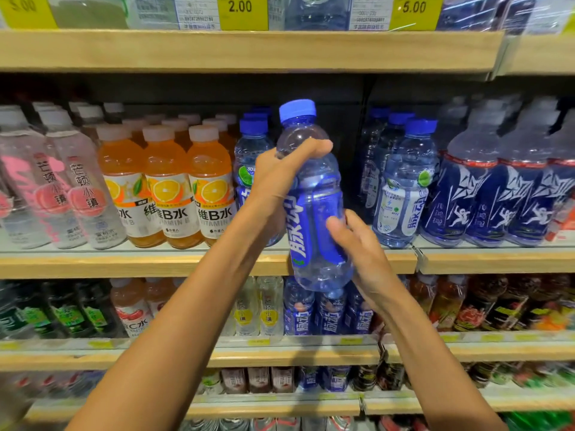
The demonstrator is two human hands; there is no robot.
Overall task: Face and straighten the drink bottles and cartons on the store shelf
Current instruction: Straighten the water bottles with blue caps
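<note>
A yellow 2.00 tag [242, 7] and a 5.00 tag [415, 9] are showing at the top, each sitting just right of white barcode labels [199, 17]. Small yellow labels [351, 340] are running in a row lower down.

The camera on my head faces the store shelf [155, 264] straight on, from close up, at a height between its top two boards [249, 51]; its wide view takes in four boards.

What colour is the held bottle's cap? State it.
Blue cap on the bottle; head view.

Bottle [314, 197] before shelf [124, 262], juice bottles [168, 188] at left
</note>
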